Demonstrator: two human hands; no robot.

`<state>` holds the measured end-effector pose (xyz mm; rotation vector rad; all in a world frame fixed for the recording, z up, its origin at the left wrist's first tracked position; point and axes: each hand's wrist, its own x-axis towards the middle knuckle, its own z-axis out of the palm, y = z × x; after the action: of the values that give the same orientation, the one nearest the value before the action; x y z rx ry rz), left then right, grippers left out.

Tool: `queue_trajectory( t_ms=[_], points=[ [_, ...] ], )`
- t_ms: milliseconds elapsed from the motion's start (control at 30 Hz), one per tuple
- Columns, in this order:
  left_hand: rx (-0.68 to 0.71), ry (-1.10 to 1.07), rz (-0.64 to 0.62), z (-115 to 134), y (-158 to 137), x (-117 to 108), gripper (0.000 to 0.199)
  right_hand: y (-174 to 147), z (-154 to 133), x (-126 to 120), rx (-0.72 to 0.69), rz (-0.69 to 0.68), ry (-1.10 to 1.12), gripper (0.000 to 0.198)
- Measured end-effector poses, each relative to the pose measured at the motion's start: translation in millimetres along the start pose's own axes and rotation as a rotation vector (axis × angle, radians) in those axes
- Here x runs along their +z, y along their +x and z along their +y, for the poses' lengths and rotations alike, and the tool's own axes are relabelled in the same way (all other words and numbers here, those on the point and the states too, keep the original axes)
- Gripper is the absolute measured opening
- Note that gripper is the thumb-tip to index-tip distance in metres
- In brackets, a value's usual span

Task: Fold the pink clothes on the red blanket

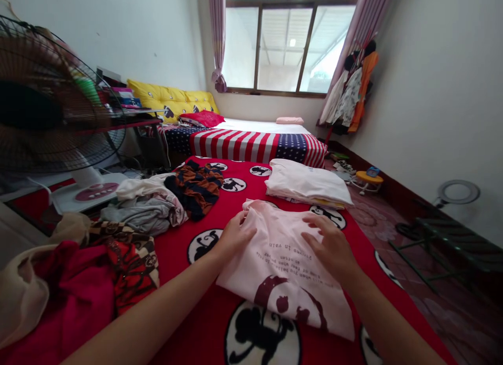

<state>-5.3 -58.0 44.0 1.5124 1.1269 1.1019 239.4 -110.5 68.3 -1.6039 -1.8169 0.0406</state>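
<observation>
A pale pink T-shirt (281,231) with dark lettering and a maroon print lies folded on the red blanket (184,197), its print upside down to me. My left hand (238,235) rests on the left side of the shirt near the neckline, thumb and fingers apart. On the right side, my right hand (328,242) lies over the shirt with its fingers spread. Just beyond it sits a stack of folded white clothes (306,181). Neither hand is closed round the cloth.
Loose clothes (145,210) lie heaped at the left, with a magenta garment (74,291) closer to me. A fan (51,103) stands beyond them. At the back is a bed (236,142); on the right floor are a yellow stool (369,179) and a green folding stool (451,239).
</observation>
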Motion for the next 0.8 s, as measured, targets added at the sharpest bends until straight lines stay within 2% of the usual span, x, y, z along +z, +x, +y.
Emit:
queue_trajectory(
  t_ms=[100,233,333,467,567,667,733,800],
  points=[
    [0.2,0.126,-0.063,3,-7,8,0.045,21,-24,16,-0.232,-0.003,0.2,0.034],
    [0.38,0.256,-0.088,3,-13,14,0.049,48,-43,26,-0.422,-0.097,0.26,0.046],
    [0.436,0.394,-0.081,-1,-16,16,0.049,63,-47,26,-0.537,-0.179,0.182,0.04],
    [0.449,0.595,-0.103,-4,-22,16,0.043,68,-44,20,-0.614,-0.221,-0.063,0.024],
    [0.492,0.728,-0.111,-3,-27,15,0.039,64,-37,12,-0.574,-0.245,-0.174,0.025],
    [0.53,0.853,-0.115,-2,-31,17,0.035,59,-27,3,-0.362,-0.328,-0.176,0.026],
    [0.56,0.913,-0.118,-2,-33,19,0.033,57,-22,-1,-0.222,-0.39,-0.105,0.025],
    [0.608,0.945,-0.118,-3,-33,20,0.03,55,-19,-5,-0.14,-0.443,-0.012,0.024]
  ],
)
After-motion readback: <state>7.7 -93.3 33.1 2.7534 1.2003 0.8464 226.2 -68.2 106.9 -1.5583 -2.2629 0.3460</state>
